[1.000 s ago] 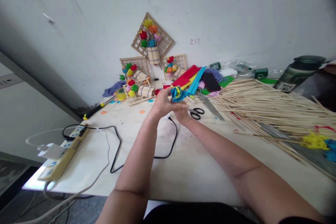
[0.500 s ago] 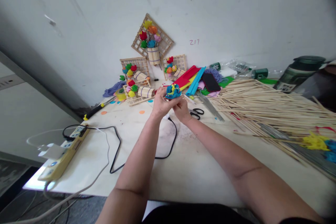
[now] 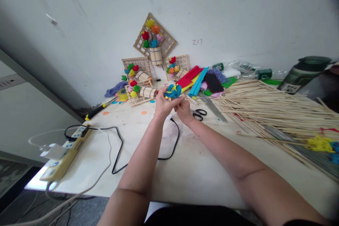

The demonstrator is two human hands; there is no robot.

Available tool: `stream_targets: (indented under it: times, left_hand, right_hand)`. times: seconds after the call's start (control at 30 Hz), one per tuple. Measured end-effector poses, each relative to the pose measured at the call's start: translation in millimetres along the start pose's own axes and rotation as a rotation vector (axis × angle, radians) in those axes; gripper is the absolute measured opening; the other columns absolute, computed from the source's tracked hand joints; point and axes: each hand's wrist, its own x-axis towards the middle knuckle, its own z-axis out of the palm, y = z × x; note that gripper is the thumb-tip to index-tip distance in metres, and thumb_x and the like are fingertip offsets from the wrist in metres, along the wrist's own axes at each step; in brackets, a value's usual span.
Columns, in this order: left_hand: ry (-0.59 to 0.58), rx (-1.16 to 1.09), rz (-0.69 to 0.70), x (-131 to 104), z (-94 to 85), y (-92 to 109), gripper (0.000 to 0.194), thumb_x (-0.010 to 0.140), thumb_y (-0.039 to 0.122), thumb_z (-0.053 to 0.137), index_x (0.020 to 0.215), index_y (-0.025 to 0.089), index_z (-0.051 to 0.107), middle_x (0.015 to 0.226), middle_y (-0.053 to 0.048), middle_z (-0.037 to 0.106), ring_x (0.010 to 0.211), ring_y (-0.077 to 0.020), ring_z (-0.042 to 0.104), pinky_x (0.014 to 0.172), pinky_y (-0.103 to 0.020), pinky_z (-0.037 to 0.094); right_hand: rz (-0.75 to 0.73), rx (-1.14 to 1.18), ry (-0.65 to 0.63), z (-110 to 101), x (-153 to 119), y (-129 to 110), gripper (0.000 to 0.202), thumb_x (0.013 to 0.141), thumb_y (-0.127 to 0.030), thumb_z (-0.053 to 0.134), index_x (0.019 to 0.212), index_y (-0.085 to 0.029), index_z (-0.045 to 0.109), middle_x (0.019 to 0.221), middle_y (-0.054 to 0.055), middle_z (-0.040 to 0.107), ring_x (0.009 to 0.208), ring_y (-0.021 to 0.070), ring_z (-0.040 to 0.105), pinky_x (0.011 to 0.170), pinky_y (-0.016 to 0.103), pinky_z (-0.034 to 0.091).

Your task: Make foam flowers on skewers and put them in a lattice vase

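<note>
A blue paper flower [image 3: 174,92] with yellow strands in its middle is held up over the table. My left hand [image 3: 163,105] is closed around the flower's left side and underside, thumb stretched below the petals. Just beneath, my right hand [image 3: 183,111] is closed in a pinch at the flower's base and touches the left thumb. The fingers hide whatever stem is there. Black-handled scissors [image 3: 199,114] lie to the right of my right hand, and red crepe paper [image 3: 189,78] and blue crepe paper [image 3: 198,83] lie behind.
Stick lattices with paper flowers [image 3: 155,35] stand against the wall. Many wooden sticks [image 3: 265,106] cover the right side, near a dark bottle [image 3: 304,74]. A phone [image 3: 214,83] lies behind. At left are a power strip [image 3: 66,155] and a black cable [image 3: 122,144].
The blue flower has turned slightly in my fingers and its petals look more spread. Both hands stay almost in place; the whole view has shifted a little.
</note>
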Motion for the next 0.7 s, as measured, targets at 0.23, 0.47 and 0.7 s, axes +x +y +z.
stream_targets:
  times: [0.23, 0.47, 0.7]
  left_hand:
    - [-0.016, -0.102, -0.037, -1.0, 4.0, -7.5, 0.046, 0.049, 0.038, 0.078, 0.085, 0.015, 0.06, 0.08, -0.003, 0.065, 0.075, -0.0157, 0.061, 0.07, -0.027, 0.05]
    - [-0.048, -0.1, -0.023, -2.6, 4.4, -5.6, 0.042, 0.054, 0.038, 0.076, 0.085, 0.017, 0.059, 0.075, -0.001, 0.063, 0.071, -0.0143, 0.06, 0.067, -0.025, 0.049]
    - [-0.039, 0.031, 0.06, -1.6, 3.3, -0.8, 0.031, 0.057, 0.035, 0.075, 0.077, 0.018, 0.058, 0.074, 0.001, 0.061, 0.081, -0.0151, 0.059, 0.09, -0.034, 0.044]
  right_hand:
    - [0.059, 0.065, -0.022, 3.3, -1.9, 6.4, 0.037, 0.08, -0.045, 0.045, 0.053, -0.019, 0.043, 0.047, -0.002, 0.041, 0.051, 0.0101, 0.039, 0.048, 0.023, 0.029]
    - [0.061, 0.037, -0.042, 2.4, -2.3, 6.4, 0.039, 0.08, -0.045, 0.043, 0.051, -0.019, 0.042, 0.047, -0.002, 0.042, 0.05, 0.0105, 0.038, 0.05, 0.026, 0.03]
    - [0.05, 0.061, -0.045, 1.0, -0.7, 5.9, 0.039, 0.079, -0.049, 0.043, 0.056, -0.018, 0.047, 0.051, 0.0, 0.05, 0.051, 0.0119, 0.044, 0.053, 0.027, 0.034]
